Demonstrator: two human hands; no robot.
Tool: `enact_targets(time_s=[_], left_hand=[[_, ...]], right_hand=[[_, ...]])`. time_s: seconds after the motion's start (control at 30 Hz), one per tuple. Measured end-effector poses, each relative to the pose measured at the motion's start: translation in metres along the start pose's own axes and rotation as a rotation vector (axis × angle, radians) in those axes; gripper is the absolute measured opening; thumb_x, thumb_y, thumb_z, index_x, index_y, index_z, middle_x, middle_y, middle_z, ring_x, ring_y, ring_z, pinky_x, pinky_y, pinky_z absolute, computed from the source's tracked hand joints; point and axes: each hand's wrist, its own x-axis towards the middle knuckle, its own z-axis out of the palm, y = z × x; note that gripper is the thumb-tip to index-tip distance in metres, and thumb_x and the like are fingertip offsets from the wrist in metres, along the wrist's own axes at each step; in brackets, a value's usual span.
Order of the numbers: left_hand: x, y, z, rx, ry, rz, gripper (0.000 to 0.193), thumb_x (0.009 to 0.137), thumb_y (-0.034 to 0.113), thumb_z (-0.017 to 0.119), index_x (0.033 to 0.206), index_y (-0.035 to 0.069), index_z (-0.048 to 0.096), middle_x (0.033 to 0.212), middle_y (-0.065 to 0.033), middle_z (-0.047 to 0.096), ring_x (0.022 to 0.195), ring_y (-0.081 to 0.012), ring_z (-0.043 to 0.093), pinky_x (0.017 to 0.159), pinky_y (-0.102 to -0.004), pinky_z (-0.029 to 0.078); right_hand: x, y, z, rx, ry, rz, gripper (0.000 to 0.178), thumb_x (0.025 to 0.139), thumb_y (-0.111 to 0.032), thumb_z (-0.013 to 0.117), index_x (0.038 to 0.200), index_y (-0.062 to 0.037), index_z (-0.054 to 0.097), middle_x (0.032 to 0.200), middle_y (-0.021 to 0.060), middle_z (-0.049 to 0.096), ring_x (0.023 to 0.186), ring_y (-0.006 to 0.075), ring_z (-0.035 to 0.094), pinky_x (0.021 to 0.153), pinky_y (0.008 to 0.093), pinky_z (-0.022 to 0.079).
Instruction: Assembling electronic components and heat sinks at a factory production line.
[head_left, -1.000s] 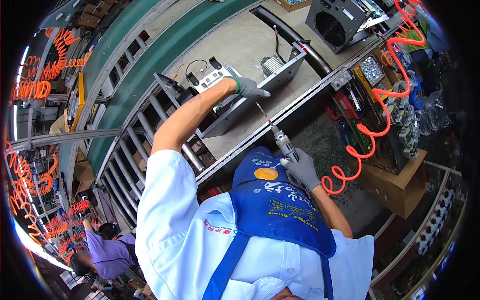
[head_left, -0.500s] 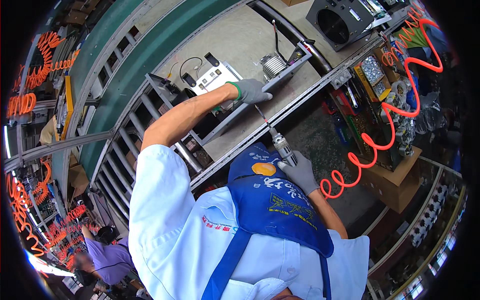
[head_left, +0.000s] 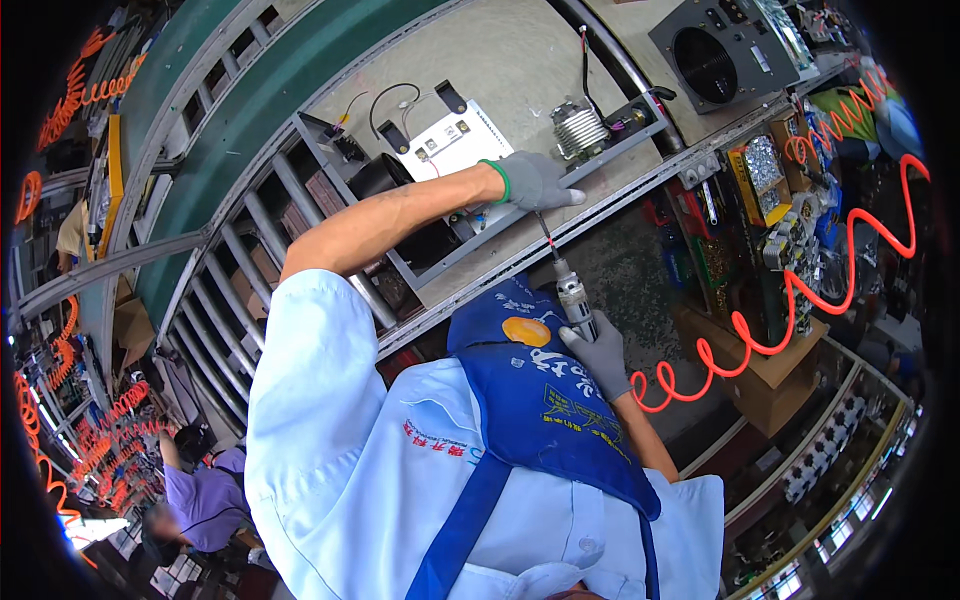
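In a grey glove with a green cuff, my left hand (head_left: 542, 183) grips the near rail of a grey metal frame (head_left: 470, 240), its fingers partly hidden. My right hand (head_left: 600, 352), also gloved, is closed around a silver power screwdriver (head_left: 574, 298). The long bit points away from me and meets the rail just under my left fingers; whether a screw sits there is too small to tell. Inside the frame are a white box-shaped unit (head_left: 460, 138), a black cylinder (head_left: 380, 178) and, right of my left hand, a ribbed silver metal part (head_left: 580, 130) with a black cable.
Metal rollers (head_left: 250, 250) line the bench on the left. A dark housing with a round opening (head_left: 715, 60) stands at the far right. An orange coiled hose (head_left: 760, 345) hangs on the right, by parts bins (head_left: 760, 175) and a cardboard box (head_left: 775, 370). Another person (head_left: 205, 500) sits lower left.
The whole view has shifted, so the frame and bench appear further right. My hands hold nearly the same places relative to the frame, and the bit stays by the rail.
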Motion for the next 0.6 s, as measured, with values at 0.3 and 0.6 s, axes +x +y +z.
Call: enact_targets(time_s=[0.3, 0.6], left_hand=[[-0.079, 0.026, 0.15, -0.222, 0.625, 0.324, 0.021, 0.088, 0.025, 0.058, 0.098, 0.006, 0.061, 0.086, -0.0131, 0.061, 0.085, -0.0324, 0.06, 0.073, -0.0428, 0.049], [0.036, -0.109, 0.301, 0.065, 0.775, -0.364, 0.021, 0.084, 0.015, 0.052, 0.099, 0.009, 0.066, 0.09, -0.0192, 0.067, 0.081, -0.0374, 0.066, 0.073, -0.0493, 0.051]], right_hand=[[0.011, 0.006, -0.004, -0.124, 0.06, -0.06, 0.032, 0.074, -0.023, 0.075, 0.093, -0.0013, 0.061, 0.076, 0.0094, 0.066, 0.069, 0.014, 0.063, 0.065, 0.0311, 0.05], [0.008, 0.003, -0.006, -0.166, 0.061, -0.076, 0.032, 0.076, -0.023, 0.074, 0.095, -0.0012, 0.061, 0.076, 0.0074, 0.065, 0.068, 0.0127, 0.061, 0.064, 0.0296, 0.048]])
